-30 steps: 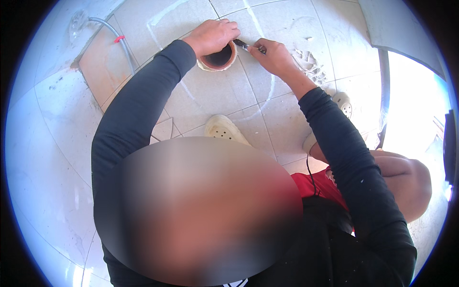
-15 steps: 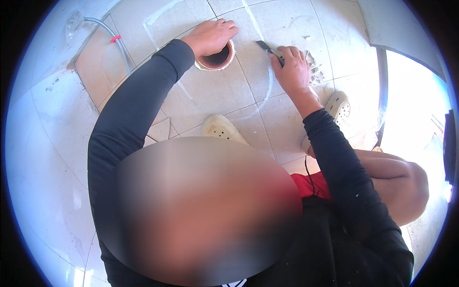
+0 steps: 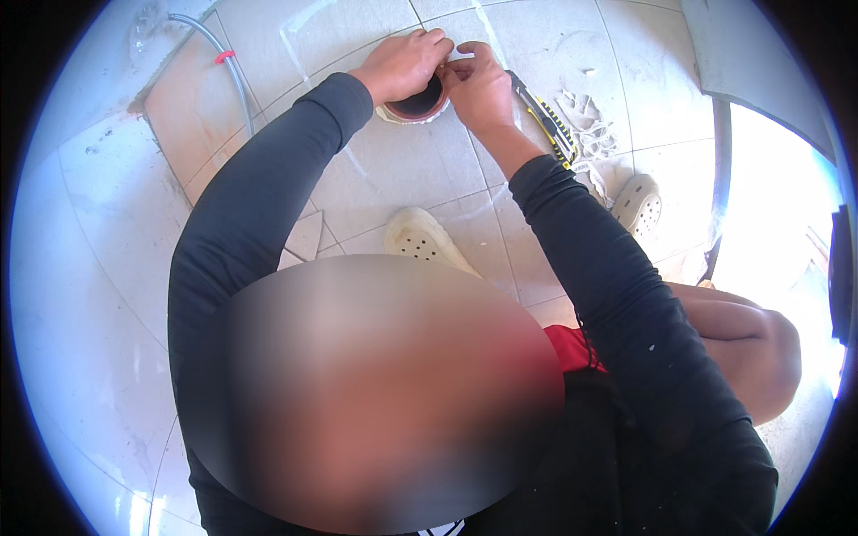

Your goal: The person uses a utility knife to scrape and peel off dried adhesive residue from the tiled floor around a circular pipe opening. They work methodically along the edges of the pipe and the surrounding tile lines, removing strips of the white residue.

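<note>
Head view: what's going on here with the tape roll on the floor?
A person crouches over a tiled floor, both hands on a roll of brown tape. The left hand grips the roll's far rim, and the right hand pinches at its edge. A yellow-and-black utility knife lies on the tiles just right of the right hand, not held. Whitish scraps lie beside it, and a grey hose runs along the floor to the left.

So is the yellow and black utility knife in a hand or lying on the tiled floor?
Lying on the floor: the yellow and black utility knife rests flat on a tile beside the right hand, untouched.
</note>
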